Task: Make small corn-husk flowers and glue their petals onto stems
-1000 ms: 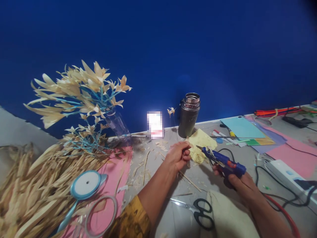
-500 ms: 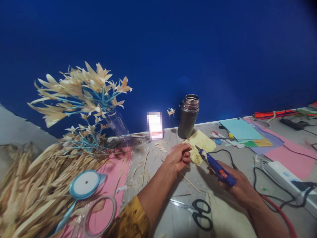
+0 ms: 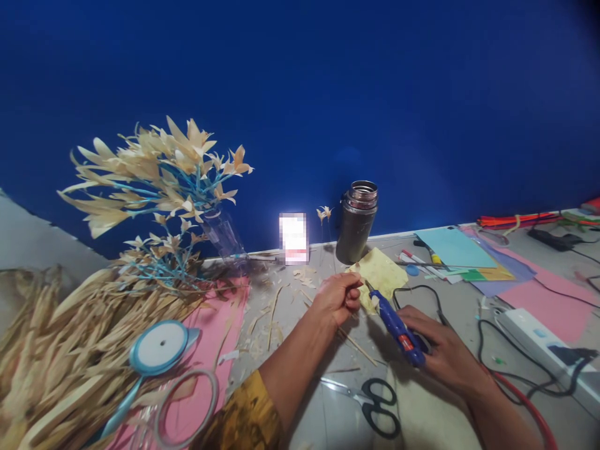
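A blue hot glue gun (image 3: 396,328) is gripped in the right hand (image 3: 434,347), with the fingers wrapped about its handle, and its nozzle is angled up and leftward, just beside the fingertips of the left hand (image 3: 337,297). The thumb and fingers of the left hand are pressed together; what is pinched there is too small to be told, and whether it is touched by the nozzle cannot be told either. Beyond both grips, a sheet of yellow paper (image 3: 387,270) is spread under the nozzle's line, and an uncapped dark thermos flask (image 3: 357,225) is stood upright farther back. Nearer the wearer than the grips, black-handled scissors (image 3: 382,424) are laid between the two forearms, with a pale cloth (image 3: 435,415) beside them. To the right of the right hand, a white power strip (image 3: 546,340) is crossed by black cable, and a light blue sheet (image 3: 454,245) is laid farther back. Well to the left of the left hand, a ribbon spool (image 3: 162,345) is rested on dried husks (image 3: 47,375), and above these a clear vase (image 3: 225,237) is filled with pale flowers (image 3: 154,156) on blue stems
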A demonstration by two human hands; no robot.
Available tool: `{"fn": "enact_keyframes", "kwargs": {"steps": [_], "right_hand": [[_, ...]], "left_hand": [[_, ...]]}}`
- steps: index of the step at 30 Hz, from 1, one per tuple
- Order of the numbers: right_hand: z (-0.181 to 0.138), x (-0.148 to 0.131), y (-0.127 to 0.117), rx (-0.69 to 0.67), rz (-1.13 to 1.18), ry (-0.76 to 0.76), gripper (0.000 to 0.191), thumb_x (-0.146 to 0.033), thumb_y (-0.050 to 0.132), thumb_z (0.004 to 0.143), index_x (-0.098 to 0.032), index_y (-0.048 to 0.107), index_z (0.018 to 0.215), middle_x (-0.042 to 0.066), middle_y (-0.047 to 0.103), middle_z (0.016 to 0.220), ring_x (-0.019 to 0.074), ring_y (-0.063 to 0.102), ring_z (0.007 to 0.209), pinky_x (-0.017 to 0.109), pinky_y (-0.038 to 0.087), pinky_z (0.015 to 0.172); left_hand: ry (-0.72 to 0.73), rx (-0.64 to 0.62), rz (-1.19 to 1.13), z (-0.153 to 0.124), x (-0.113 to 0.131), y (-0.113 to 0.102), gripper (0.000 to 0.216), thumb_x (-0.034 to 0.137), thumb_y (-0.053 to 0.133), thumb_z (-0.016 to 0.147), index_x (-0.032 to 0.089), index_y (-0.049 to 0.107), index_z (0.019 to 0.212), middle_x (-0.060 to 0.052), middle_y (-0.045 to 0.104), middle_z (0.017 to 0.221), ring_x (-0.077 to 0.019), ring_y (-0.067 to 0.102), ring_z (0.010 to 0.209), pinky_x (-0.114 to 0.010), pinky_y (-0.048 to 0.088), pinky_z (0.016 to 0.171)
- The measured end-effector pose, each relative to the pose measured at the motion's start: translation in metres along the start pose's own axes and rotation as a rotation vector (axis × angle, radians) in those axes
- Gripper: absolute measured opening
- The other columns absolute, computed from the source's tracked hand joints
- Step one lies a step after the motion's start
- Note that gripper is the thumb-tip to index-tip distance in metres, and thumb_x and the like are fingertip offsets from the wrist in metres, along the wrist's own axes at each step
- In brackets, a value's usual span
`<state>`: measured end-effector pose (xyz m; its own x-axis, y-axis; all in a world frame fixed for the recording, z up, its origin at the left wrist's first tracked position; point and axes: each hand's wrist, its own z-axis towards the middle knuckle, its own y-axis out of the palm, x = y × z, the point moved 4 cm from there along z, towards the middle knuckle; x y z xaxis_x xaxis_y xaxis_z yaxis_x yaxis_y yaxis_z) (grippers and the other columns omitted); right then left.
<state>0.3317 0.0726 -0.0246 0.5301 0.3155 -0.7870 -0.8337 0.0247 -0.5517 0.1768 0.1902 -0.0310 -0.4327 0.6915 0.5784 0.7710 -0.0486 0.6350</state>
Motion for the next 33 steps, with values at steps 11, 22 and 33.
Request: {"fn": "enact_keyframes", "kwargs": {"steps": [11, 22, 33], "right_hand": [[-0.001, 0.002, -0.001, 0.009, -0.013, -0.019, 0.016, -0.024, 0.066, 0.086, -0.021, 0.075, 0.100, 0.010, 0.073, 0.104, 0.0237, 0.069, 0.098, 0.029, 0.054, 0.086], [0.000, 0.003, -0.001, 0.004, 0.003, -0.034, 0.015, -0.022, 0.068, 0.086, -0.020, 0.075, 0.098, 0.011, 0.072, 0.102, 0.0233, 0.068, 0.095, 0.030, 0.054, 0.084], [0.000, 0.009, 0.003, 0.041, -0.024, -0.033, 0.020, -0.022, 0.068, 0.084, -0.021, 0.076, 0.101, 0.011, 0.073, 0.103, 0.0240, 0.069, 0.096, 0.033, 0.055, 0.085]], "left_hand": [[0.015, 0.017, 0.022, 0.000, 0.004, -0.002, 0.022, 0.009, 0.076, 0.070, 0.013, 0.054, 0.068, 0.004, 0.054, 0.059, 0.0007, 0.037, 0.039, -0.010, 0.018, 0.034], [0.042, 0.016, 0.033, -0.001, 0.005, -0.002, 0.020, 0.009, 0.074, 0.072, 0.013, 0.055, 0.068, 0.005, 0.054, 0.060, 0.0010, 0.037, 0.039, -0.010, 0.017, 0.034], [0.027, 0.013, 0.033, 0.001, 0.007, -0.003, 0.018, 0.009, 0.073, 0.073, 0.013, 0.055, 0.070, 0.005, 0.053, 0.061, 0.0012, 0.036, 0.038, -0.011, 0.016, 0.035]]}}
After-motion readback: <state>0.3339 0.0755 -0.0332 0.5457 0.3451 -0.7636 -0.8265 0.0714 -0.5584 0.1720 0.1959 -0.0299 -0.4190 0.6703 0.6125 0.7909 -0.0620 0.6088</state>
